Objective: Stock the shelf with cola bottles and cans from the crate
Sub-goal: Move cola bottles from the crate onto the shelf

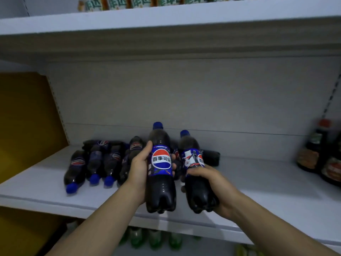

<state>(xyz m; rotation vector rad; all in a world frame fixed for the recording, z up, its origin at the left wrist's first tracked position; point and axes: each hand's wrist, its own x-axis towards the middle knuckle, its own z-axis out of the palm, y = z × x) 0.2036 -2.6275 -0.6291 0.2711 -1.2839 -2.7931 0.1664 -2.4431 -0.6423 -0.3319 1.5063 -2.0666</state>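
My left hand (139, 169) grips a dark cola bottle (160, 170) with a blue cap and blue label, held upright above the shelf's front edge. My right hand (208, 182) grips a second cola bottle (195, 174) around its lower half, tilted slightly left. Both bottles hang in front of the white shelf board (258, 191). Behind my left hand, several cola bottles (96, 163) lie on their sides on the shelf, caps toward me. No crate is in view.
Dark sauce bottles (321, 154) stand at the shelf's right end. A yellow side panel (27, 117) bounds the left. The upper shelf (166, 24) carries packaged goods. Green bottles (155, 239) stand on the shelf below.
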